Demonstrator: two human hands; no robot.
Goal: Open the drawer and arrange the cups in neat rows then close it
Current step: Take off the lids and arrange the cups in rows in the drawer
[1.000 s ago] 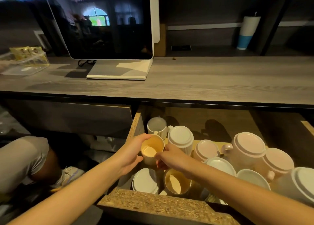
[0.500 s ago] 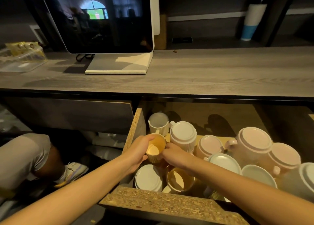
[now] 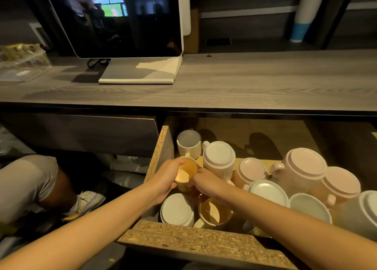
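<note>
We are gripping the yellow cup (image 3: 186, 172) between both hands, left hand (image 3: 166, 179) wrapping its side, right hand (image 3: 204, 183) pinching its rim, at the drawer's (image 3: 161, 147) nine o'clock side. It is looking rigid, glazed, breakable; the ribbed wall is offering grip.

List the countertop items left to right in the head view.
Clear container → monitor → paper towel roll, which stands on the shelf behind the counter.
</note>
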